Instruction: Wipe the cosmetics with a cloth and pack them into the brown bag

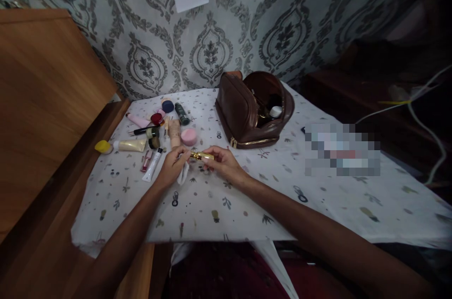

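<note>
Between my two hands is a shiny gold tube [203,156], shaped like a lipstick and lying nearly level above the table. My right hand [226,162] pinches its right part with the fingers. My left hand [174,163] is closed around a white cloth or wipe [182,175] that hangs below the fingers, and it meets the tube's left end. Just beyond the left hand are a pink round container [189,136] and a beige bottle [174,132]. A white tube with a black cap [153,165] lies left of that hand.
A brown cosmetic bag [235,106] stands unzipped at the back, with items inside. More cosmetics, including a cream-gold tube [130,145] and a dark green bottle [181,114], lie at the left. A blurred-out object [342,150] is at the right; wooden furniture [49,101] borders the left.
</note>
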